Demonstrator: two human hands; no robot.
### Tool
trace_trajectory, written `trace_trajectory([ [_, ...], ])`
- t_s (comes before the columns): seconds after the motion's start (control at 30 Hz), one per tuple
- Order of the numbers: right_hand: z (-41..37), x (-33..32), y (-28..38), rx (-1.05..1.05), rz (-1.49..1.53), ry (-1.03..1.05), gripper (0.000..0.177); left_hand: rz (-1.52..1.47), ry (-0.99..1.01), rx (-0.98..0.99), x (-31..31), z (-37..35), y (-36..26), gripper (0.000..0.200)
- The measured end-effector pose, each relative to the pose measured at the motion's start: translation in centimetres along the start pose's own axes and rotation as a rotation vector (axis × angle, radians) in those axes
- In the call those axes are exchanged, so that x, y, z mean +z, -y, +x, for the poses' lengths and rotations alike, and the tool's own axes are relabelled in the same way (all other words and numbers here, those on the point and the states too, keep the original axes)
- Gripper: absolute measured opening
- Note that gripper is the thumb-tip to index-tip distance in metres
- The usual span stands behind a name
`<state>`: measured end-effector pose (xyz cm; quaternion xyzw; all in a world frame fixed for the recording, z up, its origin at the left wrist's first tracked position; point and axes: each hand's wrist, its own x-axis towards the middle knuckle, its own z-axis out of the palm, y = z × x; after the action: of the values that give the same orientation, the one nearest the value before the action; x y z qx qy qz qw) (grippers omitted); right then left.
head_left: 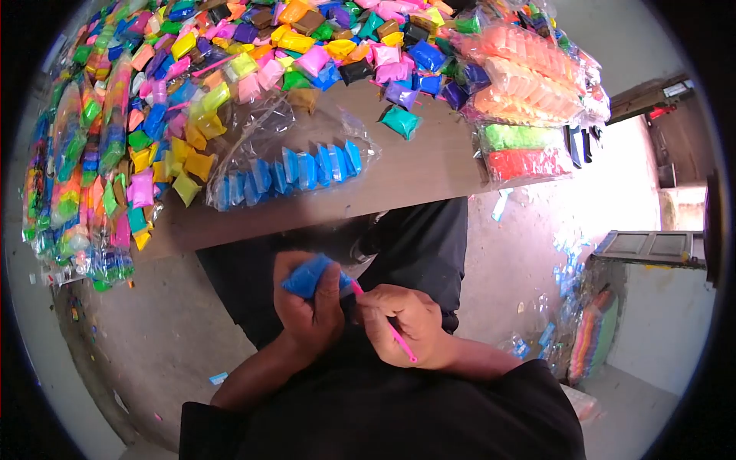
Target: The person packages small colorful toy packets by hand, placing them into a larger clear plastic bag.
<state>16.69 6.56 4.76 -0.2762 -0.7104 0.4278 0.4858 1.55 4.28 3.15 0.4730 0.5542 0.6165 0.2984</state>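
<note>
Over my lap, my left hand (305, 310) is closed around a small blue packet (305, 276), its thumb pressed against the front. Close beside it, my right hand (410, 326) pinches a thin pink plastic stick (400, 343). One end of the stick reaches the edge of the blue packet; the other slants down toward me and has a small hole. On the table ahead lies a clear plastic bag (253, 130) with a row of similar blue packets (307, 167) in it.
Loose packets in many colours (307, 61) heap up at the back of the table (429, 165). Long filled bags (69, 146) line the left side. Stacked bags of orange packets (529, 77) stand at the right, above green and red ones. Scraps (567, 272) litter the floor.
</note>
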Motion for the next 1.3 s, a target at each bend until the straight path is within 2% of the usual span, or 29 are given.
trace_trajectory([
  [0.07, -0.1, 0.1, -0.4, -0.014, -0.112, 0.057, 0.015, 0.061, 0.005, 0.051, 0.0, -0.1, 0.1, 0.019],
  [0.13, -0.1, 0.2, -0.7, -0.011, -0.151, 0.005, 0.017, -0.040, -0.034, -0.093, 0.0, -0.2, 0.1, 0.018],
  [0.2, 0.2, -0.1, -0.2, 0.132, -0.115, -0.066, 0.016, -0.004, -0.032, -0.072, -0.1, -0.1, 0.5, 0.017],
  [0.33, 0.0, 0.3, -0.4, 0.045, -0.076, 0.045, 0.012, -0.015, -0.013, -0.086, 0.2, 0.0, 0.5, 0.015],
  [0.37, 0.3, 0.2, -0.7, 0.056, -0.153, 0.017, 0.013, -0.016, -0.018, -0.083, 0.4, 0.0, 0.4, 0.015],
  [0.4, 0.4, 0.1, -0.6, 0.230, -0.096, -0.027, 0.015, -0.121, -0.027, -0.145, 0.4, 0.0, 0.3, 0.015],
  [0.47, 0.3, -0.1, -1.5, 0.261, -0.030, -0.157, 0.017, -0.218, -0.053, -0.202, 0.2, 0.3, 0.1, 0.015],
  [0.53, 0.8, -0.2, -0.8, 0.215, -0.011, -0.156, 0.023, 0.074, 0.067, -0.134, 0.1, 0.7, -0.3, 0.017],
  [0.6, 1.6, -0.2, -0.3, -0.039, -0.116, 0.021, 0.026, 0.028, 0.070, -0.191, 0.4, 0.0, 1.0, 0.019],
  [0.7, 2.8, 0.5, -0.8, -0.129, -0.106, 0.061, 0.027, 0.067, 0.112, -0.225, 0.5, -0.5, 1.6, 0.021],
  [0.73, 3.1, 0.7, -0.9, -0.164, -0.102, 0.066, 0.026, 0.142, 0.133, -0.144, 0.4, -0.4, 1.1, 0.022],
  [0.77, 3.0, 0.6, -1.1, -0.159, -0.139, 0.048, 0.026, 0.219, 0.152, -0.066, 0.3, -0.3, 0.8, 0.023],
  [0.8, 2.9, 0.5, -1.1, -0.159, -0.133, 0.052, 0.026, 0.222, 0.147, -0.068, 0.0, -0.4, 0.9, 0.023],
  [0.87, 2.8, 0.4, -1.1, -0.073, -0.148, -0.014, 0.021, 0.195, 0.221, -0.209, -0.5, -0.5, 1.3, 0.022],
  [0.9, 2.8, 0.4, -1.2, -0.073, -0.149, -0.014, 0.021, 0.194, 0.221, -0.209, -0.4, -0.4, 1.3, 0.022],
  [1.0, 2.7, 0.0, -1.5, -0.183, -0.182, 0.148, 0.014, 0.094, 0.239, -0.153, -0.3, -0.1, 0.6, 0.018],
  [1.07, 3.0, -0.4, -2.3, -0.089, -0.170, -0.012, 0.019, 0.071, 0.301, -0.231, -0.8, 0.5, -0.1, 0.013],
  [1.2, 3.2, -1.9, -1.5, -0.179, -0.184, 0.198, 0.020, -0.038, 0.376, -0.277, -1.4, 0.3, 0.1, 0.012],
  [1.23, 3.2, -2.1, -1.5, -0.195, -0.160, 0.281, 0.022, -0.079, 0.394, -0.365, -1.5, 0.5, -0.4, 0.012],
  [1.27, 3.3, -2.5, -1.6, -0.194, -0.165, 0.279, 0.022, -0.121, 0.413, -0.451, -1.5, 0.8, -0.8, 0.012],
  [1.3, 3.5, -3.0, -1.8, -0.157, -0.183, 0.241, 0.023, -0.123, 0.414, -0.448, -1.7, 1.2, -1.2, 0.012],
])
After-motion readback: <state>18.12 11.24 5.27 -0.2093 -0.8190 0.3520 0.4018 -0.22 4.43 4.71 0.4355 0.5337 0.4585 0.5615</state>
